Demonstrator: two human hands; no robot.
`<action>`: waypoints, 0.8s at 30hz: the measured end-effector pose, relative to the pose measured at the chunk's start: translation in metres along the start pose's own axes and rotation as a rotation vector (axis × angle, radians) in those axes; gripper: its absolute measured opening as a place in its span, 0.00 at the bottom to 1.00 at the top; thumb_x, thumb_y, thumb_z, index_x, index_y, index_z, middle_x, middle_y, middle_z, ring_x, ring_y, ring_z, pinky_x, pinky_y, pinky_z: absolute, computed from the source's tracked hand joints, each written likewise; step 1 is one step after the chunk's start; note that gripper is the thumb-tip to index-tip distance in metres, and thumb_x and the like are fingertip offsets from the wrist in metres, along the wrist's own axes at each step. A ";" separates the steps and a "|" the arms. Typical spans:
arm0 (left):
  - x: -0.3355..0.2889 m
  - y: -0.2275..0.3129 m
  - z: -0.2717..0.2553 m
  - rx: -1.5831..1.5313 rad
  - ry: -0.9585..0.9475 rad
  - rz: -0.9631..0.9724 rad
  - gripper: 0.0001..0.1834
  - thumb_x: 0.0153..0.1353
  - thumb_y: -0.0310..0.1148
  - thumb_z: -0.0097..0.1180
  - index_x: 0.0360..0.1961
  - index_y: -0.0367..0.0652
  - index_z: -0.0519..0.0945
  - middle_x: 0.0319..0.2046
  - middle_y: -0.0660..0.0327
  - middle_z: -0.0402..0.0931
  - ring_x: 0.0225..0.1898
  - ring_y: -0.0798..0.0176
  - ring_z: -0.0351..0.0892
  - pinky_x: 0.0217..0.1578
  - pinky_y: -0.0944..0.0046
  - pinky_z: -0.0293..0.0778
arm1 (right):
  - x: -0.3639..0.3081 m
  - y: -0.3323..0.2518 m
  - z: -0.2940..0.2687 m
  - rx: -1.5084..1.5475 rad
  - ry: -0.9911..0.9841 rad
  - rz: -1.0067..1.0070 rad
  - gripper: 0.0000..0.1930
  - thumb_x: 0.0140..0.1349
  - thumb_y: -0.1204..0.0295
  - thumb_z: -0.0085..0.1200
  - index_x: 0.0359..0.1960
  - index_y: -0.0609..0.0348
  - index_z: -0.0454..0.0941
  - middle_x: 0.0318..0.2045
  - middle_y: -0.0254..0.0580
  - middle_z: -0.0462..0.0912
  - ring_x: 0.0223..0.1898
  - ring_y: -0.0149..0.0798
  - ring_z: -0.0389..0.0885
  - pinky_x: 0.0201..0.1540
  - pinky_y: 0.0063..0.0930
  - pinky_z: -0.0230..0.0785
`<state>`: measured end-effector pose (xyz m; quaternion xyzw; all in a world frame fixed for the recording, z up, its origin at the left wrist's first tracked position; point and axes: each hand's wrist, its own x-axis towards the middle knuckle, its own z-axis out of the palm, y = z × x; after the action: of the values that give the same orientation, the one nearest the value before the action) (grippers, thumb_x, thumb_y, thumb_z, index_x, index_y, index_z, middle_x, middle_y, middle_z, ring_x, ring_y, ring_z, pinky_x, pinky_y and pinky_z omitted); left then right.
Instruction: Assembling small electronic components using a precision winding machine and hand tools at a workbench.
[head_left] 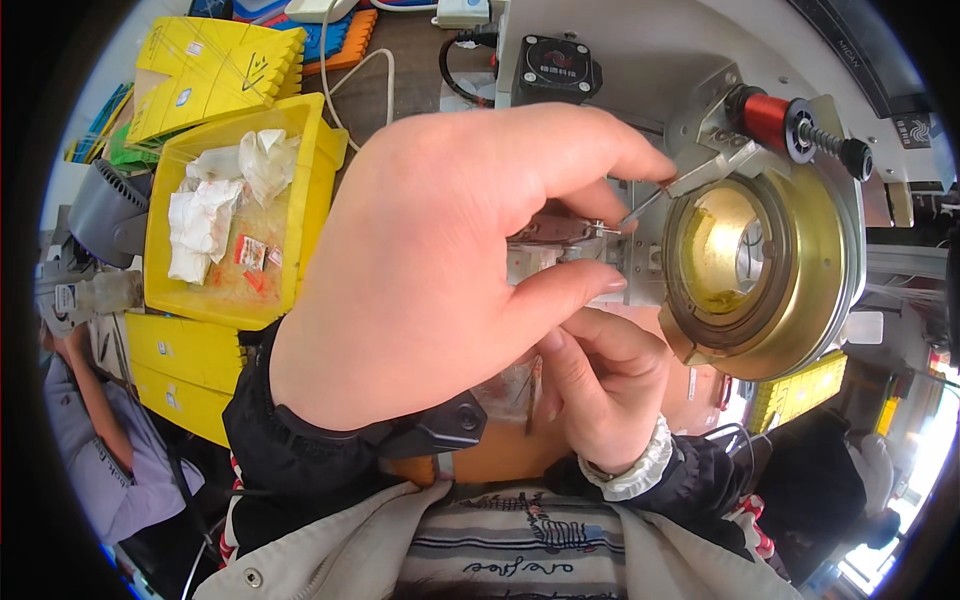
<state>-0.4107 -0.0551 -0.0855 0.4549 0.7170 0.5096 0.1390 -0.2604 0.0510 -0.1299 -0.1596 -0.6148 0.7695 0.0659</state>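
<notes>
My left hand (430, 250) reaches across the middle of the view, its thumb apart from the curved fingers. The index fingertip is at a metal bracket (710, 165), beside a brass-coloured ring (790, 280) on the machine. A thin metal rod (648, 205) runs close to another fingertip. Partly behind these fingers is a reddish-brown, clear-looking piece (552, 231). Below the left thumb, my right hand (615, 390) has its thumb and fingers pressed together. Whatever they pinch, if anything, is too small or hidden to make out.
A spool of red wire (768, 122) sits above the ring, near a black motor block (555, 70). At left stands a yellow bin (320, 190) with crumpled white paper, among yellow toothed boards (215, 75). Another person's arm (100, 410) shows at far left.
</notes>
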 end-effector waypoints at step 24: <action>0.001 0.000 0.002 0.065 0.024 0.069 0.25 0.49 0.14 0.62 0.52 0.35 0.81 0.42 0.55 0.83 0.38 0.64 0.86 0.39 0.68 0.80 | 0.002 0.002 0.000 -0.046 -0.001 -0.015 0.10 0.70 0.78 0.52 0.48 0.69 0.81 0.32 0.39 0.87 0.24 0.17 0.74 0.26 0.12 0.66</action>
<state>-0.4102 -0.0533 -0.0862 0.4776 0.7186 0.4959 0.0978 -0.2625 0.0509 -0.1324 -0.1564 -0.6334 0.7548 0.0677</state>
